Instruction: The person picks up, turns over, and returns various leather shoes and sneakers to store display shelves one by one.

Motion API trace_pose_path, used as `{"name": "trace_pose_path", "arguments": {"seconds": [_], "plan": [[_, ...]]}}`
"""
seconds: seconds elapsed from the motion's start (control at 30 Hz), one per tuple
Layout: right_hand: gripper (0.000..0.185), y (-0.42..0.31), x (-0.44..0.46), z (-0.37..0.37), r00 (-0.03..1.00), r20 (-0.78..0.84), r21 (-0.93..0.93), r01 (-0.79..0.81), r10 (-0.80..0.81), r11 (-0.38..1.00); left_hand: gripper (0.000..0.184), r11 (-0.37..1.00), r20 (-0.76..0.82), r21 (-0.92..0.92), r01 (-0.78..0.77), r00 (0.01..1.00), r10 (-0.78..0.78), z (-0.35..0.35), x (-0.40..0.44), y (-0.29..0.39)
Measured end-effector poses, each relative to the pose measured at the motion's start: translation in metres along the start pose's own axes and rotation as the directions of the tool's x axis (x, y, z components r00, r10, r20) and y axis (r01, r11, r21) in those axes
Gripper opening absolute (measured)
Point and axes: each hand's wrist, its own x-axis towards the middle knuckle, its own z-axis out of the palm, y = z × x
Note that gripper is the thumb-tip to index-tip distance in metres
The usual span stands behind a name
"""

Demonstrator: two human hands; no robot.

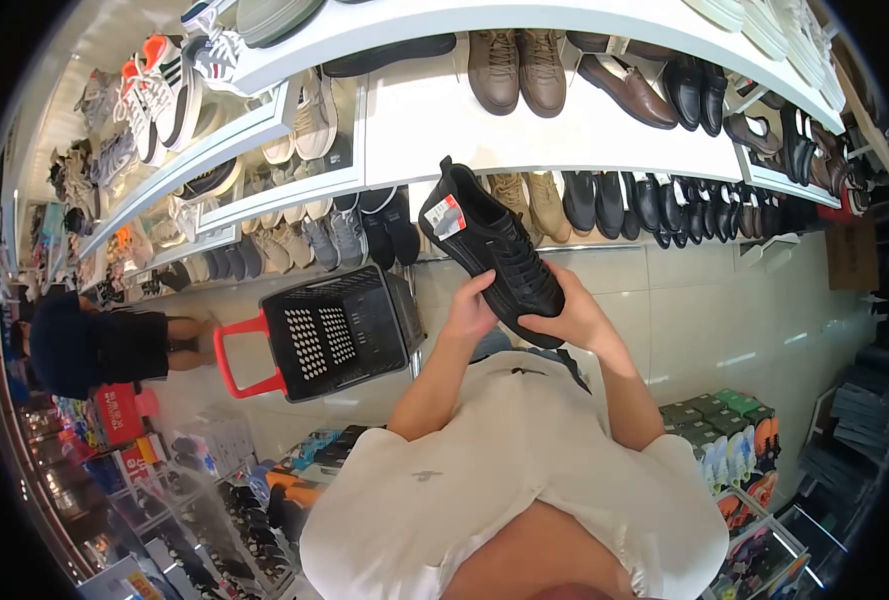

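A black lace-up shoe (524, 268) is held up in front of my chest, its heel pointing up and to the left. A white and red price tag (444, 218) sticks to the side near the heel. My left hand (472, 308) grips the sole edge from the left, fingers partly hidden behind it. My right hand (576, 318) wraps round the toe end, thumb across the front. Beyond the shoe, a pair of brown lace-up shoes (516, 70) stands on the white shelf (414, 130).
A black shopping basket with a red handle (249, 352) stands on the tiled floor to the left. A person in dark clothes (94, 345) bends over at far left. Rows of black shoes (654, 205) line the lower shelf. Stacked shoe boxes (714, 415) are at right.
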Motion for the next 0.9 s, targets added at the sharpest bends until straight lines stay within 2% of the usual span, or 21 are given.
{"name": "trace_pose_path", "arguments": {"seconds": [0.03, 0.07, 0.1, 0.13, 0.17, 0.2, 0.27, 0.3, 0.37, 0.5, 0.57, 0.6, 0.67, 0.7, 0.73, 0.77, 0.8, 0.87, 0.9], "plan": [[0.086, -0.001, 0.011, 0.006, 0.997, -0.049, 0.124, -0.051, 0.057, 0.991, 0.050, 0.997, -0.052, 0.080, -0.013, 0.999, 0.017, -0.002, 0.001, 0.009], [0.086, 0.000, 0.020, 0.012, 0.997, -0.054, 0.118, -0.055, 0.061, 0.991, 0.053, 0.987, -0.105, 0.157, -0.018, 0.994, 0.035, -0.003, -0.001, 0.016], [0.085, 0.000, 0.033, 0.014, 0.997, -0.080, 0.057, 0.016, -0.011, 0.998, 0.053, 0.988, -0.090, 0.151, -0.020, 0.995, 0.034, -0.006, -0.001, 0.022], [0.084, -0.005, 0.047, 0.013, 0.991, -0.101, -0.009, 0.089, -0.090, 0.996, 0.055, 0.988, -0.179, 0.153, -0.005, 0.983, 0.032, -0.009, -0.001, 0.028], [0.083, -0.013, 0.058, 0.017, 0.988, -0.112, -0.078, 0.100, -0.108, 0.992, 0.056, 0.988, -0.275, 0.153, 0.017, 0.961, 0.026, -0.012, -0.006, 0.033], [0.083, -0.016, 0.067, 0.022, 0.987, -0.122, -0.080, 0.095, -0.104, 0.992, 0.056, 0.988, -0.269, 0.151, 0.026, 0.963, 0.016, -0.012, -0.010, 0.038], [0.084, -0.019, 0.088, 0.030, 0.982, -0.108, -0.224, 0.127, -0.155, 0.966, 0.056, 0.966, -0.302, 0.260, 0.006, 0.950, 0.076, -0.011, -0.011, 0.052], [0.084, -0.022, 0.095, 0.034, 0.982, -0.115, -0.222, 0.120, -0.149, 0.968, 0.056, 0.966, -0.302, 0.259, 0.014, 0.951, 0.067, -0.012, -0.005, 0.060], [0.084, -0.030, 0.111, 0.040, 0.963, -0.035, -0.413, 0.231, -0.269, 0.881, 0.057, 0.967, -0.498, 0.200, 0.155, 0.866, -0.035, -0.014, 0.014, 0.076], [0.088, -0.028, 0.150, 0.050, 0.976, -0.030, -0.399, 0.187, -0.217, 0.897, 0.053, 0.974, -0.565, 0.171, 0.146, 0.825, -0.024, -0.019, 0.043, 0.104], [0.086, -0.027, 0.164, 0.057, 0.920, -0.147, -0.524, 0.238, -0.363, 0.818, 0.054, 0.948, -0.588, 0.317, 0.021, 0.789, 0.179, -0.001, 0.059, 0.121], [0.086, -0.028, 0.169, 0.058, 0.920, -0.158, -0.525, 0.230, -0.359, 0.820, 0.054, 0.947, -0.584, 0.319, 0.030, 0.793, 0.171, -0.005, 0.073, 0.131], [0.080, -0.027, 0.169, 0.062, 0.881, -0.345, -0.403, 0.173, -0.324, 0.899, 0.051, 0.956, -0.554, 0.285, -0.064, 0.803, 0.219, -0.025, 0.098, 0.151], [0.073, -0.028, 0.168, 0.059, 0.880, -0.378, -0.322, 0.166, -0.287, 0.932, 0.047, 0.954, -0.593, 0.276, -0.120, 0.759, 0.268, -0.038, 0.119, 0.160], [0.073, -0.019, 0.166, 0.057, 0.875, -0.393, -0.318, 0.160, -0.283, 0.935, 0.044, 0.947, -0.629, 0.273, -0.172, 0.712, 0.311, -0.047, 0.139, 0.170], [0.070, -0.002, 0.165, 0.054, 0.869, -0.435, -0.282, 0.119, -0.237, 0.952, 0.046, 0.941, -0.637, 0.298, -0.157, 0.702, 0.319, -0.048, 0.156, 0.183], [0.067, 0.013, 0.161, 0.049, 0.861, -0.473, -0.244, 0.075, -0.186, 0.967, 0.055, 0.926, -0.695, 0.310, -0.214, 0.614, 0.374, -0.056, 0.180, 0.188], [0.064, 0.033, 0.147, 0.038, 0.851, -0.510, -0.242, -0.006, -0.122, 0.970, 0.067, 0.903, -0.705, 0.324, -0.282, 0.565, 0.430, -0.057, 0.211, 0.204], [0.061, 0.042, 0.137, 0.035, 0.846, -0.530, -0.237, -0.078, -0.062, 0.968, 0.064, 0.895, -0.709, 0.318, -0.312, 0.549, 0.443, -0.063, 0.223, 0.211]]}}
